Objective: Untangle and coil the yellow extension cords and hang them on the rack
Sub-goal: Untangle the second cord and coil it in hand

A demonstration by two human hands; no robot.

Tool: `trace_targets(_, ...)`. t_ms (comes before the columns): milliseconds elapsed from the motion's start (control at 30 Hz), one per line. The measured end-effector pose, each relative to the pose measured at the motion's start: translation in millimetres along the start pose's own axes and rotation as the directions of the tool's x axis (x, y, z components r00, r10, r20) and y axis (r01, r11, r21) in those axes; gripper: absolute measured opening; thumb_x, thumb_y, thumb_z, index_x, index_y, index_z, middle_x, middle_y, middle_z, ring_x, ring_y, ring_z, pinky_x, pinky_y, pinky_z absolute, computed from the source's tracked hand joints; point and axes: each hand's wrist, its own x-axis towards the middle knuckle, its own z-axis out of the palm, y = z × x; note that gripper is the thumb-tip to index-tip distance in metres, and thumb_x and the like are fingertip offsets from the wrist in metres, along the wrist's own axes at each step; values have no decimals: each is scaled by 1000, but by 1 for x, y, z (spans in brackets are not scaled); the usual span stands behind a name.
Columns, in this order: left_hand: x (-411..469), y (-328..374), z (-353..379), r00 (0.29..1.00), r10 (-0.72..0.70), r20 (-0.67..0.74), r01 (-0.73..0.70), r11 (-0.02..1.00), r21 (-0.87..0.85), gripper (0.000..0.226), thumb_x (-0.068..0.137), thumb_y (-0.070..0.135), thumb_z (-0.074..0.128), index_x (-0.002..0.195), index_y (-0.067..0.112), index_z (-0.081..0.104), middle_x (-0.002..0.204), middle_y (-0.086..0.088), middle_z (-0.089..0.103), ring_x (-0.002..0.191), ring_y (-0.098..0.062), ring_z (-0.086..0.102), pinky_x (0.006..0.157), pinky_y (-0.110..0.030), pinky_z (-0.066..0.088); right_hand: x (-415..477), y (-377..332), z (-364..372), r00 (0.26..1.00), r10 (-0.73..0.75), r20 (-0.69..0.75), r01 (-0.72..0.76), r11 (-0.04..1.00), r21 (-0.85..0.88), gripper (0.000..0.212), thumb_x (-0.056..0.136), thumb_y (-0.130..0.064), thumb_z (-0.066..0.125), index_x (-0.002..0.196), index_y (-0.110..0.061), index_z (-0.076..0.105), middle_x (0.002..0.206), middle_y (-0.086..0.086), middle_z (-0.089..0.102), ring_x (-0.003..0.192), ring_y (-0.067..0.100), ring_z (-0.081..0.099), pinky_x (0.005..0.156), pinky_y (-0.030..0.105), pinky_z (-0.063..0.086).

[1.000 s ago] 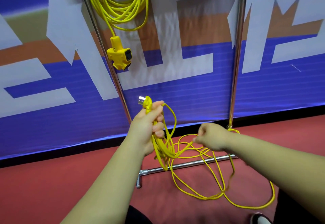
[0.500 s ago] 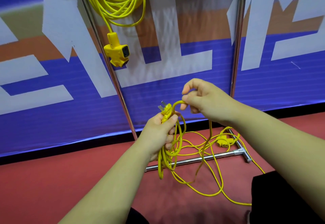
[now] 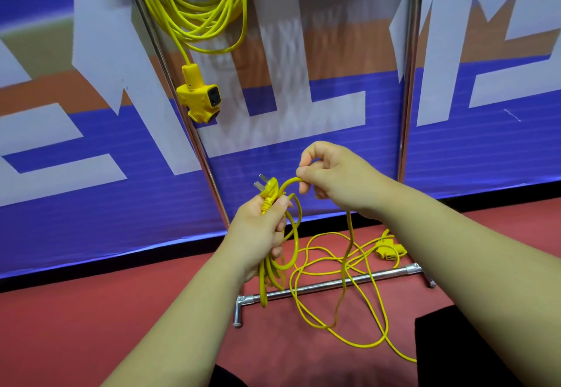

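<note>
My left hand [image 3: 261, 232] grips the plug end [image 3: 268, 189] of a yellow extension cord together with a few hanging loops [image 3: 280, 262]. Just to its right, my right hand [image 3: 331, 180] pinches a raised stretch of the same cord. The loose rest of the cord [image 3: 343, 304] lies tangled on the red floor, ending at a yellow socket block [image 3: 388, 250]. A coiled yellow cord [image 3: 197, 4] hangs from the top of the metal rack, its socket block [image 3: 200, 95] dangling below.
The rack's two chrome uprights [image 3: 408, 89] stand against a blue, white and orange banner wall [image 3: 303, 131]. Its base bar [image 3: 334, 283] lies across the red floor under the loose cord. My dark-clothed knee [image 3: 440, 353] is at lower right.
My right hand rose from the floor tangle, drawing a length of cord up beside the plug in my left hand. The view shifted slightly, revealing the socket block on the floor.
</note>
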Motion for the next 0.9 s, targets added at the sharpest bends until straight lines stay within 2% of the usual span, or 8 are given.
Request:
trace_targets(100,-4,11,-10,999,31,-31,-35,990,-134,17,104,28,52,92,16,50,63,2,40,42,-8,27,38,-20,29,-2,-1,0,999,-14,51,12,999,43,7,98,-13,58,93,-14,53,69,3,68,52,15,45,64,38,43)
trace_targets(267,2,26,-50,962,89,-260,-175,926,-333,19,104,28,52,87,21,47,61,5,38,40,-4,29,36,-18,30,-9,6,2,979,8,204,-7,1000,-4,3,101,-14,52,98,-15,50,67,0,60,57,14,49,64,33,45)
trace_targets(400,7,20,-81,896,4,-444,-224,868,-444,24,104,26,53,81,22,48,58,6,38,39,-4,31,36,-16,30,-17,17,-6,964,86,253,-62,993,-100,5,100,-14,50,105,-15,49,70,0,59,60,15,51,68,36,51)
trace_targets(533,22,-4,-117,792,-177,-584,-207,823,-529,28,103,30,55,78,21,48,60,6,36,37,-5,32,36,-17,30,-28,29,-19,941,217,259,-147,953,-264,9,100,-17,52,109,-15,51,70,3,58,58,16,52,56,29,45)
trace_targets(633,31,-20,-138,735,-324,-595,-158,772,-615,32,102,34,57,75,20,48,63,7,34,33,-6,33,36,-16,32,-36,40,-31,907,329,261,-224,905,-363,8,101,-20,53,105,-13,52,69,4,57,57,18,50,52,28,38)
trace_targets(733,32,-30,-133,741,-348,-575,-90,797,-598,32,103,31,56,75,18,47,57,6,36,30,-7,34,36,-14,32,-43,47,-39,883,415,218,-287,847,-447,7,102,-19,51,99,-13,53,69,3,57,55,17,50,43,20,35)
trace_targets(900,32,-31,-116,785,-298,-544,-21,864,-503,28,103,29,55,79,17,49,63,3,37,34,-6,33,35,-16,32,-45,50,-48,943,331,32,-290,865,-409,11,99,-18,53,94,-9,57,66,2,63,54,21,48,44,23,35)
